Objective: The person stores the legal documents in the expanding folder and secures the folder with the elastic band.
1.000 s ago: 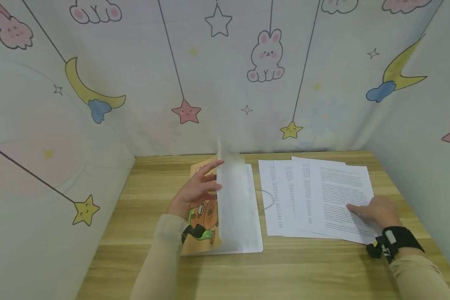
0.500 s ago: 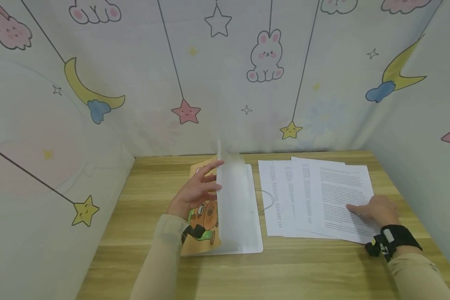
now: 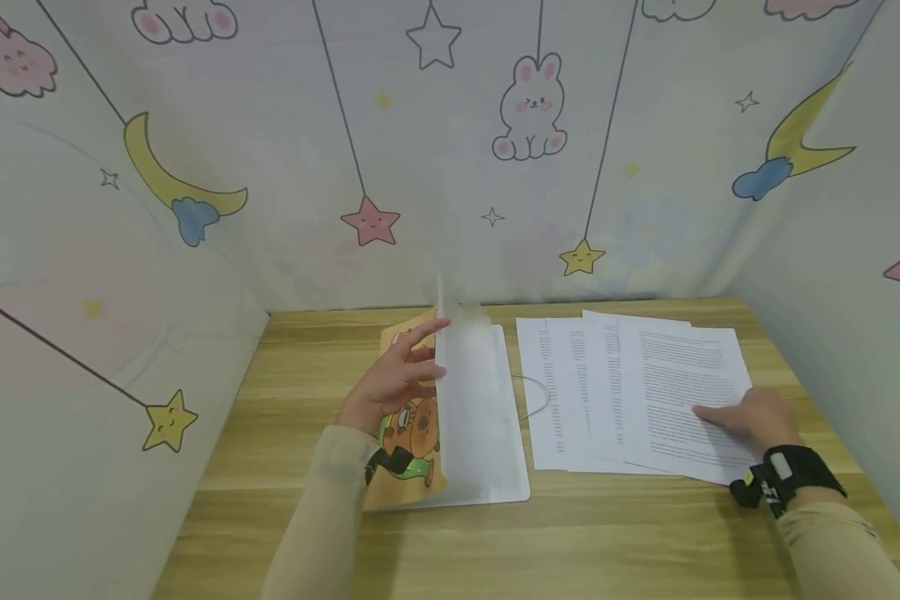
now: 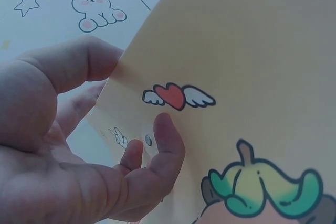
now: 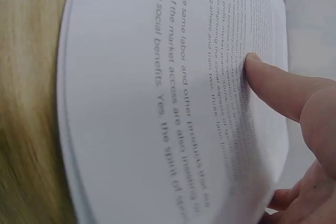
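Observation:
On the left of the table lies a folder (image 3: 483, 433) with white inner faces, its tan front cover (image 4: 262, 40) raised nearly upright. That cover carries cartoon pictures, among them a winged red heart. My left hand (image 3: 397, 383) grips the cover by its free edge, fingers on both sides. To the right, several printed sheets (image 3: 570, 400) lie fanned out and overlapping. My right hand (image 3: 757, 421) pinches the rightmost sheets (image 5: 126, 108) at their right edge. Its thumb (image 5: 278, 87) lies on the printed face, with other fingers partly hidden beneath, and the paper bows slightly.
A thin elastic loop (image 3: 536, 398) sticks out from the folder's right side toward the sheets. The wood-grain table (image 3: 570, 542) meets a white cloth wall (image 3: 450, 167) printed with moons, stars and a bunny. Similar walls stand at left and right.
The head view has shifted very slightly. Both hands, the raised cover and the sheets stay in place.

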The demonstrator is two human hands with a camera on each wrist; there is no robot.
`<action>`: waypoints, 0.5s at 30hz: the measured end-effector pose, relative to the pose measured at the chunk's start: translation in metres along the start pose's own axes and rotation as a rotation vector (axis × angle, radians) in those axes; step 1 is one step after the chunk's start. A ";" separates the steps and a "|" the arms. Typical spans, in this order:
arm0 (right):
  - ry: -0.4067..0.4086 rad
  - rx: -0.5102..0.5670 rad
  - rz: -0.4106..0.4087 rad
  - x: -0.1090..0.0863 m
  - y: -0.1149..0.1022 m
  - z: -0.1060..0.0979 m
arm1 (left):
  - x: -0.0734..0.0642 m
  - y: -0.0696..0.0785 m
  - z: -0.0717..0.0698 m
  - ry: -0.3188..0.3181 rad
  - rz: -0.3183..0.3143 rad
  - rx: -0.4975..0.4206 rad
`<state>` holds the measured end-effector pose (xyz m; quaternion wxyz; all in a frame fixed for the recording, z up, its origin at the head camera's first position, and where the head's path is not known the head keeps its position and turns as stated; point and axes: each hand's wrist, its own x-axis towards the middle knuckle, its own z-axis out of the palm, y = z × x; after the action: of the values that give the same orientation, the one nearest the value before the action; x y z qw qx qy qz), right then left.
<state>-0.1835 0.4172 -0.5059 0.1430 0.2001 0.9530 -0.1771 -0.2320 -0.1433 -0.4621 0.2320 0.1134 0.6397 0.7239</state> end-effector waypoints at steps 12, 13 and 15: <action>-0.013 0.077 0.013 -0.003 0.002 -0.001 | -0.001 -0.001 0.001 0.011 -0.012 0.002; -0.010 0.081 0.012 -0.003 0.003 -0.001 | -0.001 -0.001 0.001 0.013 -0.013 -0.001; 0.003 0.091 0.008 -0.003 0.003 0.001 | -0.001 -0.001 0.001 0.013 -0.011 -0.001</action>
<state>-0.1793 0.4188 -0.5062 0.1329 0.2103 0.9434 -0.2192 -0.2307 -0.1427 -0.4629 0.2321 0.1052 0.6416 0.7235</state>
